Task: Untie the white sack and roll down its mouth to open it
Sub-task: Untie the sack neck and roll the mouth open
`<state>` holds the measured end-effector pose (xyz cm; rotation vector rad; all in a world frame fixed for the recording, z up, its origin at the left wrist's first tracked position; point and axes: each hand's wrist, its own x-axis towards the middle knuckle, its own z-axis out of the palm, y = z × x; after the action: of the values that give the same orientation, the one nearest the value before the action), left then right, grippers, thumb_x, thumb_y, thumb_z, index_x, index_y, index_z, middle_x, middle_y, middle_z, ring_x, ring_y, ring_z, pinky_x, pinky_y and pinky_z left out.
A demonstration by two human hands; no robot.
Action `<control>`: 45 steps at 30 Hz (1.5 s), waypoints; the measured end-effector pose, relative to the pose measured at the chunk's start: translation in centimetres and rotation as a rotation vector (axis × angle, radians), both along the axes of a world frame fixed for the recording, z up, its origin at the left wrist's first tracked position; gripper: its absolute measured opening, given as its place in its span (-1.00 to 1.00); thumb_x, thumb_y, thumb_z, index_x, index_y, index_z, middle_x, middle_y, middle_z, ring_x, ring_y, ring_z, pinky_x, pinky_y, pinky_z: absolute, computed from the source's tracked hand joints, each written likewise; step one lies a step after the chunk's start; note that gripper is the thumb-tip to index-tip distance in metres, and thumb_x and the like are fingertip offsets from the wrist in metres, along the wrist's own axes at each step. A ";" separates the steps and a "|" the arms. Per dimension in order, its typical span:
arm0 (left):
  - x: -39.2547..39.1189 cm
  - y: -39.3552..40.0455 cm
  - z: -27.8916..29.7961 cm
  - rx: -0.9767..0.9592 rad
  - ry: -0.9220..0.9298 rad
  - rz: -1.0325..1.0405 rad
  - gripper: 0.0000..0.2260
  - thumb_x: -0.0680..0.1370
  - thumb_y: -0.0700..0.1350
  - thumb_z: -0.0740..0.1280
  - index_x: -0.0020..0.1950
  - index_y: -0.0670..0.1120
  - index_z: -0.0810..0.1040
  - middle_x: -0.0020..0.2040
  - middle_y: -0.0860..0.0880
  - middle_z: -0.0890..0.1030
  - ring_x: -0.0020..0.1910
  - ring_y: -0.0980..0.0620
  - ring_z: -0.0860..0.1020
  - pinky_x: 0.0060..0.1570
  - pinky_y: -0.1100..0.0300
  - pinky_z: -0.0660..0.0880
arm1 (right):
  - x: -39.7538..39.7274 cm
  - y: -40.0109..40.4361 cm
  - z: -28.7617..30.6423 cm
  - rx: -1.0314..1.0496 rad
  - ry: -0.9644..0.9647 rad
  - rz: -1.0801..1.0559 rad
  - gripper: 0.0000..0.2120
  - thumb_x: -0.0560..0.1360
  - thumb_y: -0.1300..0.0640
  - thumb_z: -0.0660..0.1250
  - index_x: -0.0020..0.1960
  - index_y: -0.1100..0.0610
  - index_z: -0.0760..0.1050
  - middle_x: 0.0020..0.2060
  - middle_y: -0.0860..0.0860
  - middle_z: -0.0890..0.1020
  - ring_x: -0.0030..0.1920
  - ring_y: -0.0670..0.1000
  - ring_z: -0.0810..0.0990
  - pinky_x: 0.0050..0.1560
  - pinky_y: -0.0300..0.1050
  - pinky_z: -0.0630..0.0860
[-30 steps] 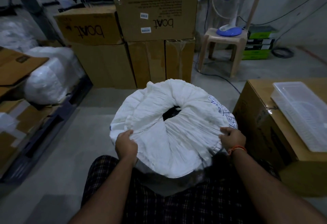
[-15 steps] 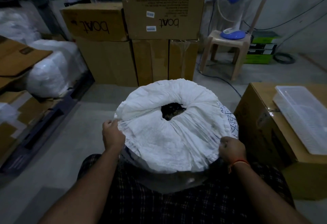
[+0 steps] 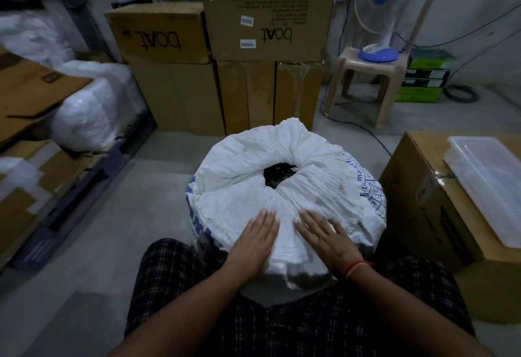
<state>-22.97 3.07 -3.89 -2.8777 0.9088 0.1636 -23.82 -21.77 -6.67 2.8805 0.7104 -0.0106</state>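
Nearest the camera are the person's legs in dark checked cloth, with both forearms reaching forward over them. The left hand lies flat on the near side of the white sack, fingers straight and spread, gripping nothing. The right hand, with an orange thread at its wrist, lies just beside it in the same way, palm down and open on the cloth. The sack stands upright on the floor between the knees, its top rolled into a thick ring around a small dark opening at the middle, and blue print shows on its right and left flanks. To the right stands a cardboard box with a clear plastic tray on top. Farther back are stacked cartons, and a fan on a plastic stool.
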 end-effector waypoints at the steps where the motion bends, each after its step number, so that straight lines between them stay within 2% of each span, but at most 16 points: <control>1: 0.3 -0.1 0.1 -0.011 -0.028 0.003 -0.22 0.69 -0.21 0.21 0.72 -0.19 -0.27 0.73 -0.19 -0.31 0.70 -0.15 -0.34 0.67 -0.03 -0.26 | 0.3 0.1 0.4 0.022 -0.049 -0.003 -0.38 0.51 0.21 0.14 0.58 0.06 0.31 0.57 0.07 0.36 0.53 0.10 0.39 0.26 0.17 0.53; 3: 1.3 0.0 0.3 -0.021 -0.040 -0.001 -0.27 0.68 -0.30 0.18 0.73 -0.21 -0.19 0.75 -0.21 -0.20 0.74 -0.18 -0.18 0.69 -0.02 -0.16 | 1.4 0.2 1.4 0.043 -0.113 -0.035 -0.45 0.50 0.21 0.10 0.46 0.12 0.48 0.46 0.09 0.51 0.43 0.11 0.53 0.21 0.12 0.56; 5: 2.2 0.4 1.0 -0.088 -0.039 -0.027 -0.31 0.60 -0.33 0.33 0.70 -0.24 0.14 0.72 -0.25 0.14 0.71 -0.19 0.20 0.66 0.01 0.14 | 2.4 -0.1 2.5 0.063 -0.112 -0.036 -0.57 0.42 0.22 0.19 0.21 0.14 0.66 0.22 0.14 0.69 0.17 0.15 0.71 0.03 0.01 0.61; 8: 3.0 2.4 0.8 -0.041 -0.024 -0.185 -0.40 0.22 -0.20 0.68 0.27 -0.11 0.73 0.28 -0.10 0.74 0.23 -0.07 0.74 0.16 0.13 0.66 | 2.3 -1.1 2.9 0.120 -0.062 0.073 -0.90 0.30 0.25 0.38 -0.27 0.06 0.60 -0.28 0.03 0.67 -0.34 0.13 0.67 -0.32 -0.13 0.55; 10: 2.1 3.8 0.7 -0.018 -0.058 -0.289 -0.67 0.37 -0.09 0.51 0.13 -0.02 0.78 0.12 0.03 0.79 0.08 0.03 0.77 -0.13 0.25 0.71 | 1.3 -1.2 2.5 0.146 0.010 0.150 -0.78 0.14 0.30 0.52 -0.37 0.06 0.53 -0.40 0.00 0.57 -0.42 0.09 0.58 -0.43 -0.15 0.50; 13: 0.7 4.7 0.3 -0.099 -0.014 -0.344 -0.60 0.47 0.04 0.16 -0.02 0.02 0.79 -0.04 0.11 0.78 -0.07 0.12 0.75 -0.42 0.29 0.62 | -0.4 -0.5 2.9 0.139 0.054 0.161 -0.75 0.09 0.27 0.46 -0.32 0.03 0.51 -0.35 -0.03 0.56 -0.31 0.04 0.56 -0.36 -0.15 0.43; 15: 0.3 4.3 1.0 -0.176 -0.009 -0.330 -0.64 0.52 0.04 0.25 0.11 -0.01 0.78 0.10 0.07 0.79 0.06 0.11 0.75 -0.26 0.27 0.68 | -1.0 0.1 3.3 0.119 0.079 0.144 -0.73 0.14 0.14 0.42 -0.16 0.02 0.56 -0.18 -0.02 0.62 -0.14 0.06 0.59 -0.22 -0.11 0.46; 17: 0.4 4.3 1.0 -0.241 0.112 -0.171 -0.60 0.59 -0.06 0.37 0.44 -0.04 0.64 0.46 -0.01 0.63 0.45 0.05 0.59 0.25 0.15 0.64 | -1.3 0.4 3.2 0.075 0.128 0.107 -0.33 0.15 -0.02 0.36 0.26 0.11 0.55 0.22 0.08 0.60 0.19 0.14 0.56 0.07 0.02 0.56; 18: 0.2 4.5 1.1 -0.257 0.181 -0.102 -0.54 0.61 -0.08 0.37 0.53 -0.05 0.55 0.56 -0.03 0.53 0.55 0.00 0.49 0.42 0.08 0.54 | -1.4 0.6 3.2 0.050 0.166 0.066 -0.13 0.16 -0.03 0.35 0.47 0.14 0.41 0.42 0.12 0.49 0.36 0.17 0.47 0.23 0.10 0.53; 20: 0.3 5.0 1.1 -0.349 0.207 -0.047 -0.49 0.57 -0.07 0.37 0.54 -0.07 0.53 0.55 -0.08 0.52 0.55 -0.08 0.49 0.47 0.00 0.52 | -1.5 1.3 3.6 0.042 0.183 -0.004 0.02 0.20 0.03 0.37 0.63 0.12 0.13 0.60 0.14 0.26 0.55 0.19 0.29 0.37 0.16 0.42; 25: 0.4 5.1 1.5 -0.438 0.065 -0.077 -0.50 0.53 -0.08 0.26 0.47 -0.10 0.61 0.46 -0.10 0.62 0.45 -0.10 0.59 0.33 -0.06 0.62 | -0.2 1.6 4.0 0.172 0.012 -0.047 -0.37 0.50 0.26 0.05 0.58 0.14 0.29 0.58 0.10 0.33 0.56 0.12 0.35 0.37 0.08 0.40; 30: 0.5 4.7 0.9 -0.075 0.056 -0.222 -0.61 0.47 -0.20 0.52 0.29 -0.16 0.65 0.30 -0.12 0.70 0.28 -0.13 0.68 -0.05 0.03 0.72 | 0.1 1.1 2.4 0.021 0.166 0.127 -0.46 0.46 0.16 0.08 0.35 0.16 0.59 0.31 0.14 0.64 0.29 0.14 0.66 0.18 -0.03 0.62; 34: -0.4 4.3 0.0 0.302 0.285 -0.284 -0.77 0.69 -0.24 0.19 0.31 -0.15 0.52 0.30 -0.14 0.56 0.30 -0.18 0.54 -0.04 -0.07 0.44 | -1.6 1.8 2.3 -0.051 0.486 0.222 -0.42 0.65 0.31 0.08 0.65 0.19 0.08 0.66 0.17 0.03 0.66 0.14 0.08 0.59 -0.07 0.14; 40: 0.3 6.7 -0.8 0.263 0.359 -0.353 -0.81 0.65 -0.24 0.25 0.23 -0.10 0.52 0.22 -0.08 0.59 0.25 -0.12 0.57 -0.19 -0.03 0.36 | -2.9 2.9 2.0 -0.021 0.609 0.201 -0.50 0.72 0.16 0.07 0.65 0.14 0.11 0.67 0.13 0.02 0.65 0.16 0.07 0.53 0.09 0.29; 43: 0.2 7.6 -0.6 0.207 0.442 -0.306 -0.56 0.62 -0.27 0.30 0.50 -0.10 0.40 0.56 -0.05 0.42 0.58 -0.10 0.35 0.19 -0.07 0.53 | -2.8 2.9 1.8 0.066 0.639 0.201 -0.51 0.70 0.13 0.11 0.60 0.23 0.21 0.63 0.20 0.16 0.62 0.22 0.16 0.55 0.18 0.25; 45: 0.2 7.7 0.6 0.010 0.548 -0.232 -0.42 0.66 -0.23 0.29 0.68 -0.10 0.25 0.73 -0.02 0.19 0.71 -0.01 0.09 0.56 0.04 0.30 | -2.5 2.3 2.6 0.263 0.610 0.204 -0.50 0.65 -0.01 0.18 0.49 0.26 0.37 0.52 0.19 0.37 0.53 0.19 0.31 0.53 0.16 0.30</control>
<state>-22.81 10.81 -3.29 -2.7230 1.3040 0.9590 -26.27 -19.47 -4.11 3.0372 1.1789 -0.8582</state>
